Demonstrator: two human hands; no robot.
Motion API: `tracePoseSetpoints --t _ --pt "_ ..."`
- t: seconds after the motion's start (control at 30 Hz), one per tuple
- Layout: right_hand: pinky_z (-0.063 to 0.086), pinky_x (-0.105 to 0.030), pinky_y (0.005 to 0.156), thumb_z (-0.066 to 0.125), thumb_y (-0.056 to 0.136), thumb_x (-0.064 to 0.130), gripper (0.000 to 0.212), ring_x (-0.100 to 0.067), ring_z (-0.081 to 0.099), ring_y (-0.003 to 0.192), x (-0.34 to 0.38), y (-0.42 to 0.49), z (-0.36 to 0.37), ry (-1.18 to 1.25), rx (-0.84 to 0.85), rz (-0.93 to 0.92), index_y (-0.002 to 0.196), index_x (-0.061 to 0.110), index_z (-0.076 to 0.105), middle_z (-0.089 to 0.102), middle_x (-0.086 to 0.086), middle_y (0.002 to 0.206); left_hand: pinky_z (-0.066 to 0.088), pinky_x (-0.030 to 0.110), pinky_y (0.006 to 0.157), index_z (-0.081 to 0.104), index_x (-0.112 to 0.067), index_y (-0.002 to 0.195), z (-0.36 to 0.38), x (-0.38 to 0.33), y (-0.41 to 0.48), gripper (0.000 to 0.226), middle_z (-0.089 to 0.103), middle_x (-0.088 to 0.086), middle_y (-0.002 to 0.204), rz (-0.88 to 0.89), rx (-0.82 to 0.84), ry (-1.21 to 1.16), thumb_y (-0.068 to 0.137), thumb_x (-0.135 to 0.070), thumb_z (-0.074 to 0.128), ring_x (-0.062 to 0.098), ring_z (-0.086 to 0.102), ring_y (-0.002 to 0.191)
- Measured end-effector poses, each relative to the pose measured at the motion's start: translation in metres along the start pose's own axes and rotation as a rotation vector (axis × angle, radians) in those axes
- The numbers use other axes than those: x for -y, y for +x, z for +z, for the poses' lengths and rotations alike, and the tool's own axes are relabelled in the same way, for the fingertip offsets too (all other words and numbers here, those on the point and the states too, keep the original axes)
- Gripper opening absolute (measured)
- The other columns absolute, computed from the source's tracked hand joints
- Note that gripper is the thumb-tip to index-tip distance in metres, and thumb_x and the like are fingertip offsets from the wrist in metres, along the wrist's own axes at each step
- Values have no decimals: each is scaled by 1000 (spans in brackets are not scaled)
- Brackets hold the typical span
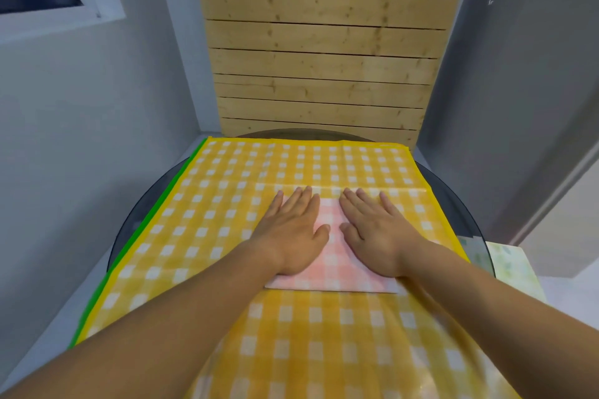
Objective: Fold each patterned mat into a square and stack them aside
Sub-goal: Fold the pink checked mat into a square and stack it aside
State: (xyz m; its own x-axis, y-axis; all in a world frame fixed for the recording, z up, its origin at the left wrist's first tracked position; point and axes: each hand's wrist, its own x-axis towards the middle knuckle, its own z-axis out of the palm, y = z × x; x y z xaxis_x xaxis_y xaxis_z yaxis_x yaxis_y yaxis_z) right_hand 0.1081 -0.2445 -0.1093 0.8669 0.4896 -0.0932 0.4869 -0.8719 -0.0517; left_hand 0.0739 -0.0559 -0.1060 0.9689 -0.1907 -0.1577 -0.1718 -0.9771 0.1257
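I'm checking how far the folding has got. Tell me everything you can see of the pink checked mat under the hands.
The pink checked mat is a pale pink-and-white gingham sheet, thin and slightly glossy, like plastic or coated cloth. It lies flat, folded to a compact, roughly square shape with a straight near edge, on the spread yellow checked mat. The left hand and right hand press on it palms down, fingers spread, covering both sides.
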Motion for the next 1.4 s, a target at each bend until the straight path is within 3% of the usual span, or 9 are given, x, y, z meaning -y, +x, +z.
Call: tracePoseSetpoints --t 0.3,0.4,0.47,0.57,0.77,1.0,1.17,1.3,1.4 --pt "-13 -50 119 0 90 71 91 -30 -11 151 4 -9 -2 -137 -46 258 156 9 7 10 -9 164 -12 43 125 -9 -15 161 -5 3 -4 94 -21 4 167 -232 16 -112 95 -76 19 17 -19 154" --pt "19 -46 116 18 95 65 75 -34 20 146 6 -20 -14 18 -221 298 148 13 32 41 -12 150 7 41 126 7 -14 161 -23 5 -15 86 6 9 169 -285 -152 -210 98 -68 30 25 7 156" --pt "39 -43 102 36 97 53 57 -32 42 128 4 -31 -28 227 -338 361 139 14 41 51 -11 137 31 42 115 28 -15 153 -32 7 -25 71 36 9 156 -306 -297 -235 99 -59 41 29 33 142" --pt "48 -36 81 52 95 41 52 -25 58 101 -1 -46 -46 578 -251 470 138 14 42 59 -8 124 50 39 85 40 -16 139 -39 6 -39 61 53 7 130 -355 -211 -370 94 -53 57 28 55 117" --pt "56 -47 86 67 89 32 35 -24 62 86 7 -67 -51 910 -122 602 115 14 53 59 -3 89 37 30 52 50 -13 114 -43 -2 -54 45 59 3 100 -457 -112 -611 85 -40 70 22 60 87" --pt "56 -42 72 73 84 21 21 -31 66 90 17 -70 -44 1037 -134 602 98 19 57 66 -13 100 44 26 57 50 -17 82 -41 -5 -64 25 56 -1 85 -465 -181 -869 89 -19 74 12 55 72" --pt "45 -29 57 67 90 13 15 -22 57 67 13 -80 -40 1043 -180 476 101 20 60 63 -9 81 47 25 66 58 -20 109 -24 -6 -77 33 56 -4 110 -377 -258 -966 85 -27 79 10 60 89" --pt "53 -37 67 67 88 12 20 -22 57 71 -1 -97 -43 1056 -330 394 99 29 67 55 -4 82 54 31 94 55 -30 129 -19 -18 -85 52 55 -13 131 -177 -314 -992 83 -29 80 10 61 113" --pt "57 -37 73 69 88 13 24 -20 62 79 -20 -115 -48 1114 -453 413 104 31 69 61 -1 91 57 27 89 44 -29 144 -23 -40 -86 67 55 -27 124 -65 -301 -1072 87 -16 78 8 67 106"
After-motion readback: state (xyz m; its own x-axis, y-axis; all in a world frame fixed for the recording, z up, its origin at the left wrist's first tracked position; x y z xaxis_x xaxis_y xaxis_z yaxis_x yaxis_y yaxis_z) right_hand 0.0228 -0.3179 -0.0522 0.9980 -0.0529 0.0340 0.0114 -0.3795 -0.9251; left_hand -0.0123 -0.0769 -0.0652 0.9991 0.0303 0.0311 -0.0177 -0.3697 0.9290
